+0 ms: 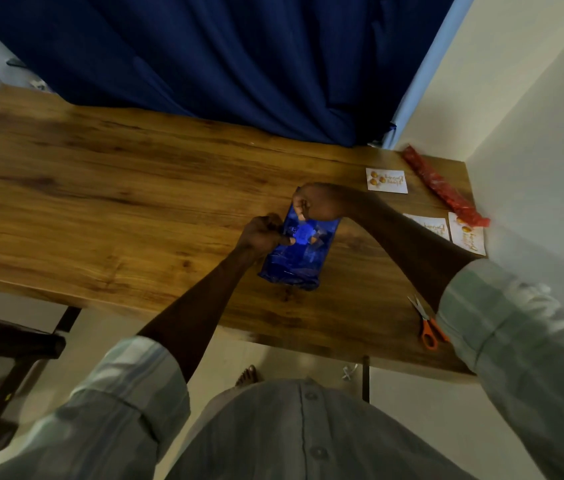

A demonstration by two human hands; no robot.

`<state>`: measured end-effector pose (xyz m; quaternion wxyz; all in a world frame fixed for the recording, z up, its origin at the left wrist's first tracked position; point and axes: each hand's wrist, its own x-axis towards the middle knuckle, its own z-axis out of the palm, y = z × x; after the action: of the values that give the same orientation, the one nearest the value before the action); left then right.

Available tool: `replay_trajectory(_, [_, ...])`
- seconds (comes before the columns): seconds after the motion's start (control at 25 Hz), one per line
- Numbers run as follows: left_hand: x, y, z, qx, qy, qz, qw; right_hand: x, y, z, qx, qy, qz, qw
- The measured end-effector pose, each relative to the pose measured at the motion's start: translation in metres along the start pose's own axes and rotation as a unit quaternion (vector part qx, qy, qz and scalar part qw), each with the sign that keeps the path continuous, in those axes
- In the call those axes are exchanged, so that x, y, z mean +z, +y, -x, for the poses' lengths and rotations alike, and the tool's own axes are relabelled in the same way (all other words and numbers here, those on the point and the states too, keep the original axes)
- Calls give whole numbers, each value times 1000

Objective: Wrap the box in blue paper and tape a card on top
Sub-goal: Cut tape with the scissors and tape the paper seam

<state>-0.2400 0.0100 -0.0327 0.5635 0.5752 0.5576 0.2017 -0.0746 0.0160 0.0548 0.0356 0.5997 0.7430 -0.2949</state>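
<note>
With the box [294, 251] right of the worktop [100, 188] centre, left hand [261, 233] pinching its blue paper and right hand [318, 204] gripping the twelve-o'clock end, folds should be pressed flat before taping.

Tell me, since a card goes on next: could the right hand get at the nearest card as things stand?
Probably yes, once freed. The right hand is pinching the blue-wrapped box; the card lies flat beside it on the table, nothing between them.

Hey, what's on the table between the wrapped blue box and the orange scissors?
Nothing: the head view shows only bare wooden table between the blue box and the scissors.
</note>
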Motion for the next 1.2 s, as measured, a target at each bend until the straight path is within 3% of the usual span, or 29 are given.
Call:
replay_trajectory(0.16, [-3,-3,-5,5,-16,-8,1000,9,1,-7,-9,-22,105,994])
replay_trajectory(0.28, [-2,-5,-8,3,-15,-17,1000,16,4,-11,-4,-18,119,993])
replay_trajectory(0.76, [-3,-10,-15,-6,12,-47,999,46,22,-25,9,67,-5,998])
replay_trajectory(0.96, [-5,-9,-15,-3,4,-40,999,57,25,-26,87,161,-147,972])
replay_trajectory(1.12, [-7,-7,-12,-13,-4,-12,1000,69,18,-23,80,259,-164,949])
replay_trajectory(1.2, [-7,-9,-11,-5,-2,-4,1000,74,16,-18,56,287,-117,949])
